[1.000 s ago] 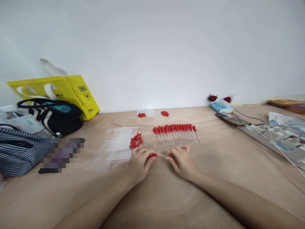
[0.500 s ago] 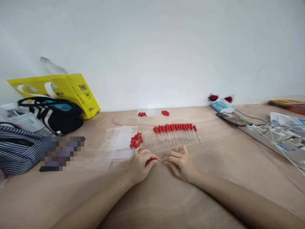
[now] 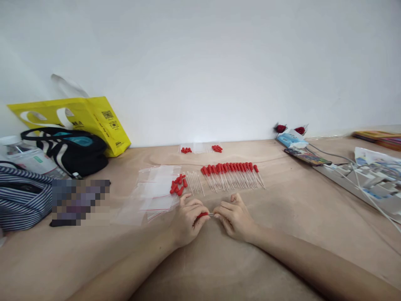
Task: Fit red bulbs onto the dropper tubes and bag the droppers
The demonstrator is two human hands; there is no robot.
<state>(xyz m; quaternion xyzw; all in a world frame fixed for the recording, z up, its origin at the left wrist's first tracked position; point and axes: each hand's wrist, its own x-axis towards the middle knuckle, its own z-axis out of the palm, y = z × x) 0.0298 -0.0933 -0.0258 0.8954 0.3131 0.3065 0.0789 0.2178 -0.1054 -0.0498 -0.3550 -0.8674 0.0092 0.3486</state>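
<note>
Two bare hands meet low over the table (image 3: 203,267). Fingers of the left hand (image 3: 188,221) pinch a red dropper bulb (image 3: 203,215); those of the right hand (image 3: 234,218) are closed on the clear tube (image 3: 211,214) that runs from the bulb's open end, so the gap between the hands is narrow. Striped pouch (image 3: 25,200) at the left edge, white power strip (image 3: 366,188) at the right. Beyond the hands, from left to right, lie clear zip bags (image 3: 158,188), a small heap of loose red bulbs (image 3: 178,184), a group of bare tubes (image 3: 195,184) and a slanting row of red-topped droppers (image 3: 232,173). Farther back, a black bag (image 3: 81,156) sits before a yellow tote bag (image 3: 109,127), a blue tissue pack (image 3: 293,140) lies near two red roses (image 3: 290,129), and flat clear bags (image 3: 199,148) with red bulbs lie by the white wall (image 3: 200,71).
</note>
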